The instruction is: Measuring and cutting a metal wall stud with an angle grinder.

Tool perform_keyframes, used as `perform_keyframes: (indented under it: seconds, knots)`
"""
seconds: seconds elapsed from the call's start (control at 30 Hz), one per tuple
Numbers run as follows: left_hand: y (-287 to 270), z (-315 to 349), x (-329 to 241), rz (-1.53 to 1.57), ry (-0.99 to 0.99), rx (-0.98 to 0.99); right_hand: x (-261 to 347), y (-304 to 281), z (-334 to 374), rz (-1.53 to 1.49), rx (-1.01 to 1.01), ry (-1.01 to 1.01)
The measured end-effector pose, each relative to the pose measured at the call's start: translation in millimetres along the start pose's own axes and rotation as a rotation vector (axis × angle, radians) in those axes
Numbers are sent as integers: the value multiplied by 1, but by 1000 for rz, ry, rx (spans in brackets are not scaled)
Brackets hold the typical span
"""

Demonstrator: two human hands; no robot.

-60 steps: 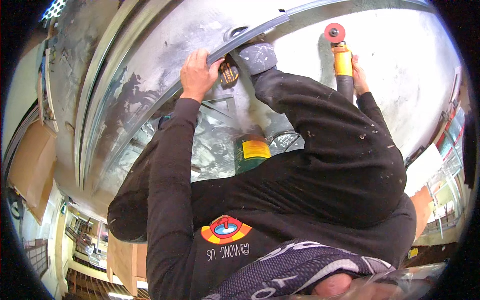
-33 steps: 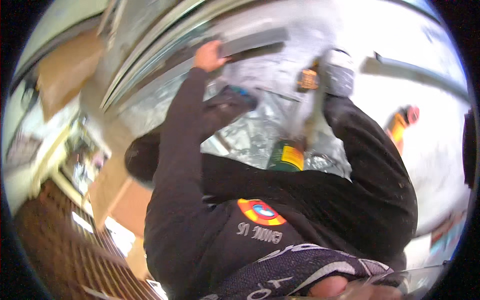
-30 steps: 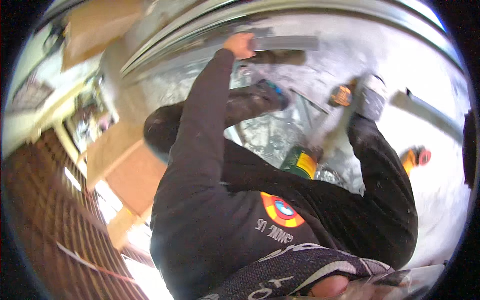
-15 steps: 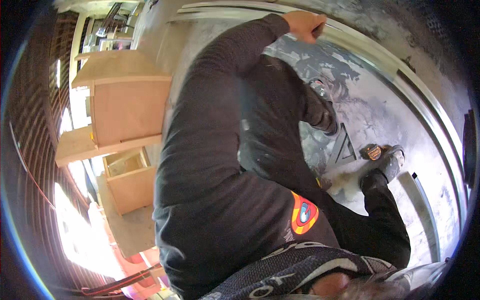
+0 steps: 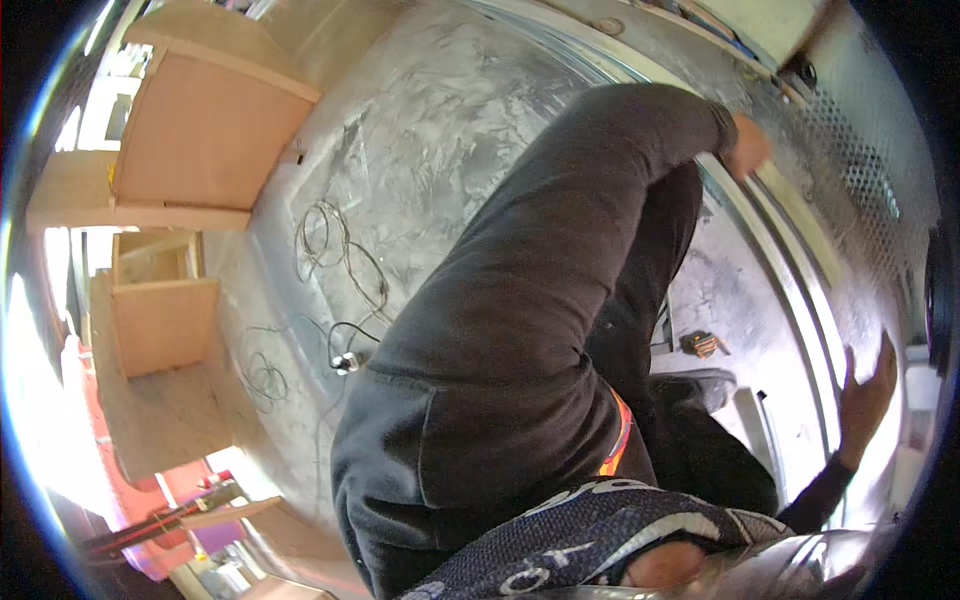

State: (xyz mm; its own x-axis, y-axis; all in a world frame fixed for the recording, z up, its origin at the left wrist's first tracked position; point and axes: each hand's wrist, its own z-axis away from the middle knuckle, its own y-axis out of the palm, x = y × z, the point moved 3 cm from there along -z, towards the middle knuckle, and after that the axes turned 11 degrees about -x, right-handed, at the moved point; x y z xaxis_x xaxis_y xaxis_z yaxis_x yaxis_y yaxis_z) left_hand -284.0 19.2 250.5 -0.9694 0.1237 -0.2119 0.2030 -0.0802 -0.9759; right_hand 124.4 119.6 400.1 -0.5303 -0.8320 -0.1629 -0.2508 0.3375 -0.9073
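Note:
My left hand (image 5: 748, 148) reaches over my bent knee to a long pale metal profile (image 5: 797, 290) on the right. Its fingers look curled in at the profile's edge, though the fingertips are partly hidden. Farther down the same profile is my right hand (image 5: 866, 405), thumb and fingers spread apart. It lies flat beside the metal; whether it presses on it I cannot tell. Between my legs and the profile, a small round orange-and-black object (image 5: 704, 344), possibly a tape measure, sits on the floor.
Smeared grey floor (image 5: 440, 130) spreads to my left, with loose coils of thin cable (image 5: 335, 245) and a plug-like end (image 5: 345, 363). Wooden box-like cabinets (image 5: 205, 120) stand at the far left. A perforated metal sheet (image 5: 860, 150) rises at the upper right. A short metal strip (image 5: 768, 430) lies by my foot.
The view has turned, bringing the cables into sight. My left hand appears farther right and lower along the profiles. My right hand has come into view, spread beside the profile.

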Motion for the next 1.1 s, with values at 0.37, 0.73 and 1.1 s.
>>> perform_keyframes:
  seconds: [0.37, 0.73, 1.1]
  knots:
    - [63, -79, -45, 27, 193, 69, 136, 160, -74, 17, 333, 23]
    - [27, -73, -33, -58, -36, -6, 119, 190, -123, 7, 140, -61]
    - [5, -4, 7, 37, -56, 39, 184, 173, -152, -104, 232, -167]
